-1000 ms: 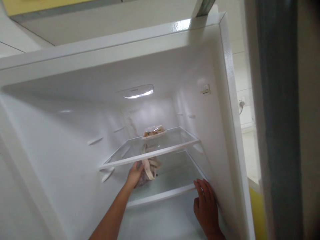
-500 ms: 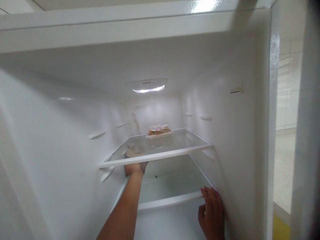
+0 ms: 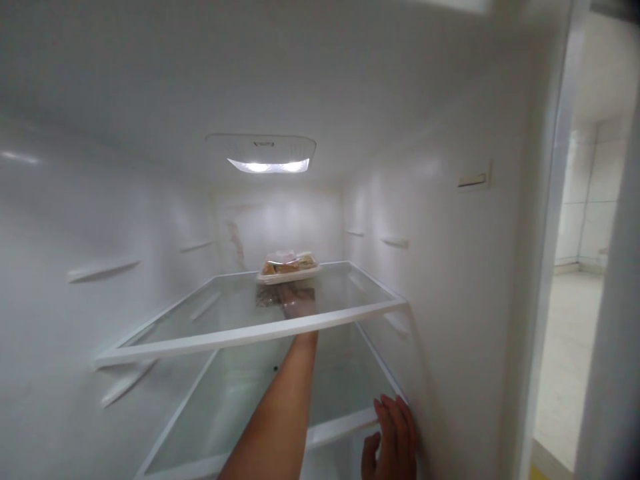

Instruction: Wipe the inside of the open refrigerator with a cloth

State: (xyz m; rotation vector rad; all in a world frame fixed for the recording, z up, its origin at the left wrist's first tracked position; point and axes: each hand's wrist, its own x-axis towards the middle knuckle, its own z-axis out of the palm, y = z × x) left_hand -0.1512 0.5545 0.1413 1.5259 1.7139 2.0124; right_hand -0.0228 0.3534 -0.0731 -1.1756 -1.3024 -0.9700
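My left hand [image 3: 299,305] reaches deep into a refrigerator, under the upper glass shelf [image 3: 260,335]. Through the glass, a flat greyish-brown patch [image 3: 267,297] shows at its fingers, too blurred to name. Above it on the upper shelf, toward the back, sits a white tray [image 3: 287,268] of orange-brown food under clear wrap. My right hand [image 3: 395,437] is at the front right corner of the lower glass shelf [image 3: 345,427], its fingers over the white edge and its thumb lower down.
A lit lamp [image 3: 270,163] is set in the ceiling. Shelf ribs [image 3: 105,271] stick out from both side walls. A switch [image 3: 473,180] sits on the right wall [image 3: 450,267]. Brownish stains mark the back wall [image 3: 280,220]. Beyond the right edge lies a pale floor [image 3: 570,360].
My view has moved closer into the refrigerator. My left hand has gone from the left side of the upper shelf's underside to farther back and right. My right hand stays at the lower shelf's corner.
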